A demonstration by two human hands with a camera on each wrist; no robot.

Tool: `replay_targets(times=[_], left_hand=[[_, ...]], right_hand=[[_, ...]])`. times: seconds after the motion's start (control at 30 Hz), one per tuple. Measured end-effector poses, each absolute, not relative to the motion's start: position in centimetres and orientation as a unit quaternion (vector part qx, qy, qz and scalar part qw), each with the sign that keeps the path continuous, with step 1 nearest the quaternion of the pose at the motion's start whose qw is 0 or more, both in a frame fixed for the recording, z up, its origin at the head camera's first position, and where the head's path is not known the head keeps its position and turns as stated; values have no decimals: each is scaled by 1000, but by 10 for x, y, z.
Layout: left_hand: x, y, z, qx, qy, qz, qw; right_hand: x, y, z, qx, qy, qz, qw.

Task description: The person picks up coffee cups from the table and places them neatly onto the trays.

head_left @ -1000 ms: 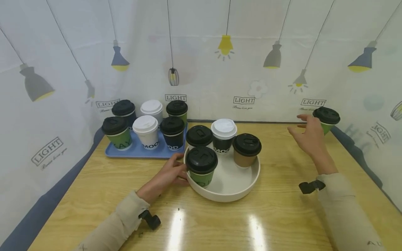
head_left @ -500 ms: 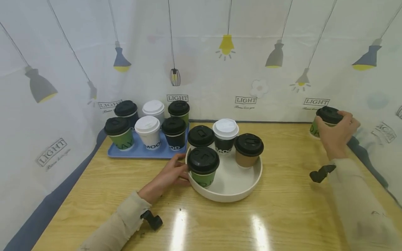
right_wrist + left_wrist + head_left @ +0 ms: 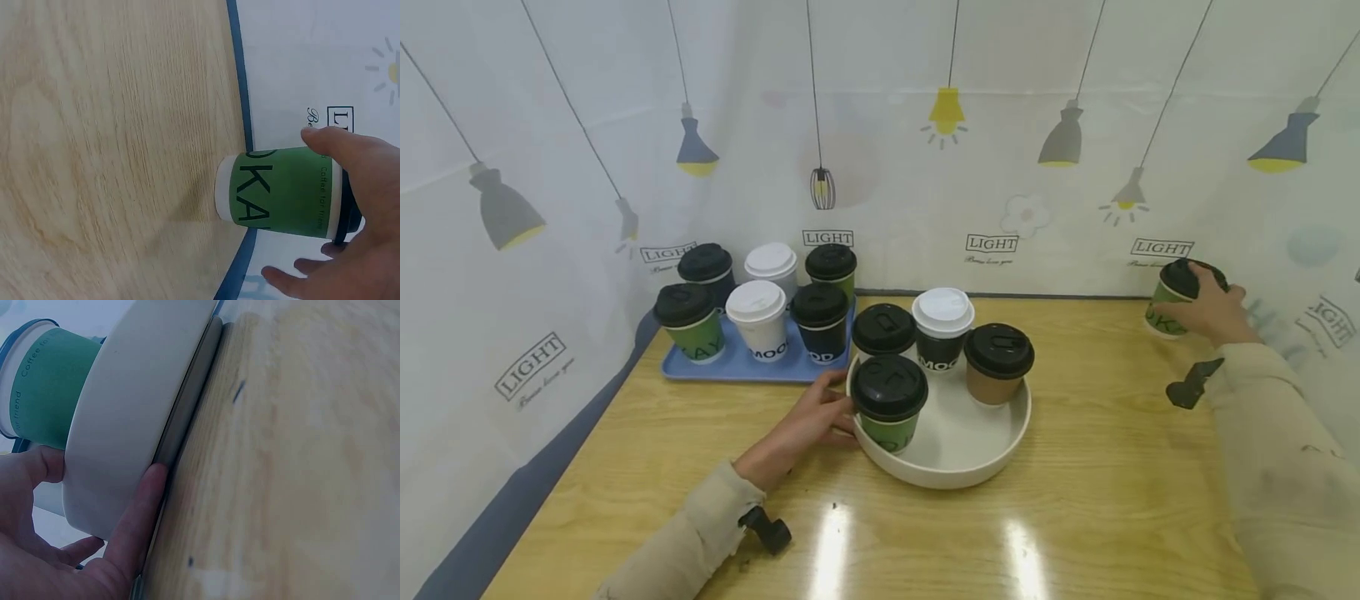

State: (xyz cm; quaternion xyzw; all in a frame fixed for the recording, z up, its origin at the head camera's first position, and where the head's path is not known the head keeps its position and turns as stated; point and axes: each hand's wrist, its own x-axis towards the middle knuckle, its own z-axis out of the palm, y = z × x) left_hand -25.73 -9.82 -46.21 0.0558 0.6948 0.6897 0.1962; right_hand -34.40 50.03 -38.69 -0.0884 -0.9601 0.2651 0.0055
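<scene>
My left hand (image 3: 816,414) holds the left rim of a round white tray (image 3: 955,477), thumb at its wall and a finger along the underside in the left wrist view. On this tray stand a green paper cup (image 3: 891,433) with a black lid, a black-lidded cup (image 3: 883,327), a white-lidded black cup (image 3: 942,342) and a brown cup (image 3: 992,385). At the far right, my right hand (image 3: 1216,310) grips another green coffee cup (image 3: 284,192) near its black lid, thumb on one side. That cup is upright at the table's back corner; some fingers spread beside it.
A blue rectangular tray (image 3: 737,372) at the back left carries several lidded cups, close against the round tray. A printed curtain (image 3: 895,167) hangs behind the wooden table (image 3: 1097,467) and along its sides.
My right hand has moved right from beside the far green cup to around its lid. The cup keeps about the same place. My left hand stays on the round tray; the view shifts slightly.
</scene>
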Motion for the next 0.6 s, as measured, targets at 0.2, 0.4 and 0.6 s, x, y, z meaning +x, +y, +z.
replay_targets(times=[0.2,0.4,0.6], left_hand=[[-258,-100,-459,55,698,687,195],[-257,-101,-458,61,701,683,199],[-255,-101,-460,62,699,683,203]], right_hand=[[-342,492,-390,-96,-945,312,30],[-341,477,-406,-134,-912,372,105],[-333,457,-417,-173,-874,418,177]])
